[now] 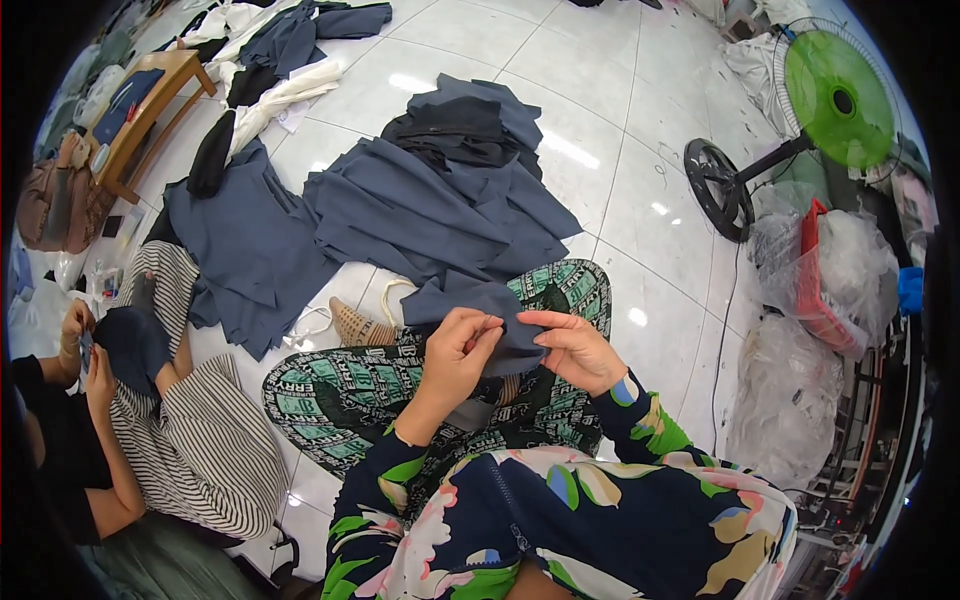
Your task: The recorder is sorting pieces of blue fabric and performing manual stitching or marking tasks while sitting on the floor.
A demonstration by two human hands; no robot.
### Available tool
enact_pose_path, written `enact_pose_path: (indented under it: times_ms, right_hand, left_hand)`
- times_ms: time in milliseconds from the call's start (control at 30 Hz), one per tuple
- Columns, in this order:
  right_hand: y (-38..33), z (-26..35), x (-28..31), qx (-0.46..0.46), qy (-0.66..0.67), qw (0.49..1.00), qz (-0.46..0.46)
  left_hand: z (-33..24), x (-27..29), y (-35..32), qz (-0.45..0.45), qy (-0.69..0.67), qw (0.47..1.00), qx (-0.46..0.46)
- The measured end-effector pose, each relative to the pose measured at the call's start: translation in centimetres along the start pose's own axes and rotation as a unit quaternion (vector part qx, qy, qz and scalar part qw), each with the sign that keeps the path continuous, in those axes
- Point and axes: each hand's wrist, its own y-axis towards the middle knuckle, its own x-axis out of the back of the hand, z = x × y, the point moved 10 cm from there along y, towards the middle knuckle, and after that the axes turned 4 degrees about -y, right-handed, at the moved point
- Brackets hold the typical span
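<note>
Printed lettering covers the green-and-black trousers (345, 395) of a seated person whose left hand (452, 358) grips slate-blue cloth (515, 352) above the lap. The right hand (580, 352) bends its fingers at the cloth's edge, its hold too small to tell. Heaped fabric (420, 205) lies ahead, a co-worker (65, 440) sits left, and a green fan (838, 98) and plastic bags (785, 400) crowd the right
</note>
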Motion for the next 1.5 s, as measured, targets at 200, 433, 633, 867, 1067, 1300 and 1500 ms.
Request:
enact_pose_path:
  times_ms: [200, 433, 633, 867, 1067, 1300, 1500]
  right_hand:
    - [-0.2, 0.2, 0.3, 0.019, -0.038, 0.999, -0.009]
    - [-0.5, 1.2, -1.5, 0.03, -0.038, 0.999, -0.003]
    - [-0.4, 0.2, -1.3, 0.004, -0.027, 0.999, 0.024]
    - [-0.3, 0.6, -1.6, 0.006, -0.029, 1.0, 0.01]
    - [-0.2, 0.8, -0.8, 0.026, -0.013, 1.0, 0.001]
    - [0.1, -0.1, -0.9, 0.001, 0.013, 1.0, 0.008]
    - [-0.2, 0.5, 0.0, 0.016, 0.002, 1.0, -0.017]
  left_hand:
    - [-2.0, -1.4, 0.5, 0.001, 0.063, 0.997, -0.038]
    - [-2.1, -0.2, 0.8, -0.04, 0.082, 0.995, -0.039]
    - [-1.4, -0.6, 0.6, -0.034, 0.082, 0.996, -0.031]
    - [-3.1, -1.9, -0.1, -0.005, 0.163, 0.981, -0.104]
    - [-0.1, 0.3, 0.6, -0.039, 0.023, 0.999, 0.028]
    - [-3.5, -2.1, -0.8, 0.006, 0.217, 0.962, -0.166]
    - [1.0, 3.6, 0.0, -0.131, -0.03, 0.989, 0.065]
